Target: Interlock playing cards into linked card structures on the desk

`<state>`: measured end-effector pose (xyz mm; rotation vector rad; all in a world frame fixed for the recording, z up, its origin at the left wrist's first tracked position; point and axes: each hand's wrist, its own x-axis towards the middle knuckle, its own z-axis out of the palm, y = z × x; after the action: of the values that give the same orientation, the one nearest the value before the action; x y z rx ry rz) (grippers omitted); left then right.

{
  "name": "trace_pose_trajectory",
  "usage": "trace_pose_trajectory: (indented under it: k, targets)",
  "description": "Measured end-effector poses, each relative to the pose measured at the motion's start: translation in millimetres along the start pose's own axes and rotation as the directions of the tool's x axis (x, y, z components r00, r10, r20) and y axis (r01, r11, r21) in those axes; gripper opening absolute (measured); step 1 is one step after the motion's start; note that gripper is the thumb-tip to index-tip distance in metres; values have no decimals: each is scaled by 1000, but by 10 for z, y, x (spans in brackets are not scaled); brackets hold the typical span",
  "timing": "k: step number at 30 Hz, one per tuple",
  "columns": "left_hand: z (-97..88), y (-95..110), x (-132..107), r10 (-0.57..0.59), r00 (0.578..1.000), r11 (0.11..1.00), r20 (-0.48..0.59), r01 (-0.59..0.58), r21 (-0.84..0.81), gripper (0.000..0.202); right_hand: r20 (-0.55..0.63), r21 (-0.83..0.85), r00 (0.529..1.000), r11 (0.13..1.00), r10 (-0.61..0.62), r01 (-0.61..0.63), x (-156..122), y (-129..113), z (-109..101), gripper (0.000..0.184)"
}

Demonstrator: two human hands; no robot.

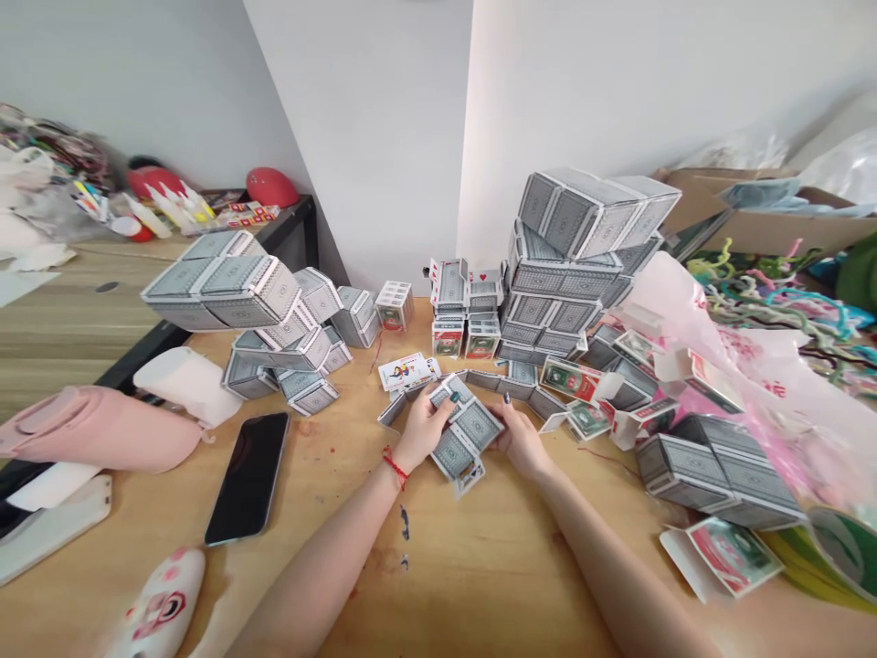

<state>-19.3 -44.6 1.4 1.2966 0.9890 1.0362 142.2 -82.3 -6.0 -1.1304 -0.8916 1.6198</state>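
Both my hands hold a partly built block of folded playing cards (466,428) with grey patterned backs, just above the table. My left hand (421,429) grips its left side, thumb on top. The fingers of my right hand (522,437) close on its right edge. One card flap (470,477) sticks out at the near end, face showing. Behind the block, a chain of folded cards (480,377) curves across the table. A joker card (404,373) lies face up on other cards to the left of that chain.
Stacked card blocks (562,274) rise at the back right; others (219,283) stand at left. Card boxes (575,379) lie open at right. A black phone (248,480), a pink case (102,425) and a white patterned object (161,603) occupy the left. Yellow-green tape (840,557) lies at right.
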Motion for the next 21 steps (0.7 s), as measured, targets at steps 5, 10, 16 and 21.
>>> trace_pose_trajectory:
  k: [5,10,16,21]
  targets:
    - [18,-19,15,-68,997,985,-41,61,-163,28,-41,44,998,997,-55,57,-42,26,21,41]
    - [11,71,-151,131,990,981,-60,-121,149,25,-172,194,983,976,-65,98,-17,47,30,31]
    - [-148,401,-218,487,861,781,-146,-355,514,35,-178,381,984,924,24,46,2,-64,-20,27]
    - [-611,689,207,363,918,664,-160,-134,735,19,-163,392,985,920,65,4,-1,-63,-27,20]
